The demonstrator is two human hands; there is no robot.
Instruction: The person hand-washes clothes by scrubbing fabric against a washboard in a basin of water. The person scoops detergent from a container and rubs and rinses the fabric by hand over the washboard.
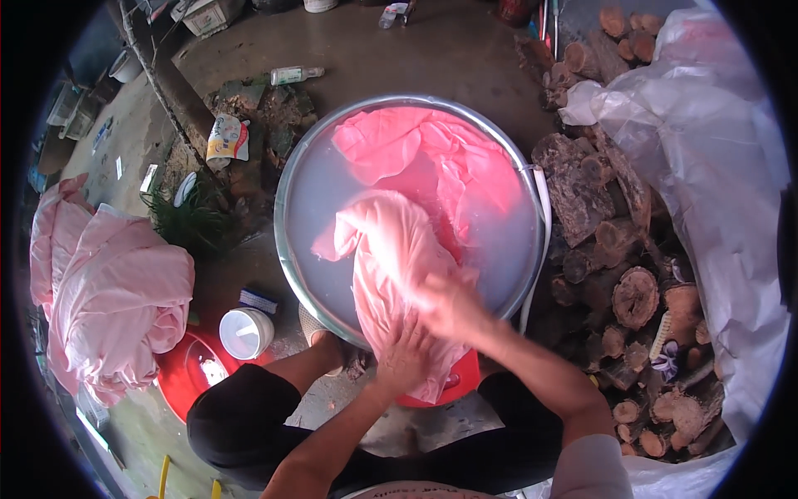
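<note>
Before me stands a large round metal tub (285, 249) of cloudy water. Light pink fabric (386, 231) rises from the water and drapes over the near rim onto a red plastic basin (472, 376). My left hand (404, 355) lies on this fabric near the rim, its fingers spread. My right hand (446, 305), blurred, is over the fabric just to the right and farther in; whether it grips or only touches the cloth is unclear. Brighter pink fabric (461, 150) floats at the far side of the tub.
At left, pink cloth (124, 280) is heaped by a red basin (187, 374), with a white bucket (246, 334) and a brush (258, 300) nearby. A white hose (541, 206) hangs over the tub's right rim. Cut logs (634, 297) and plastic sheeting (717, 174) are at right.
</note>
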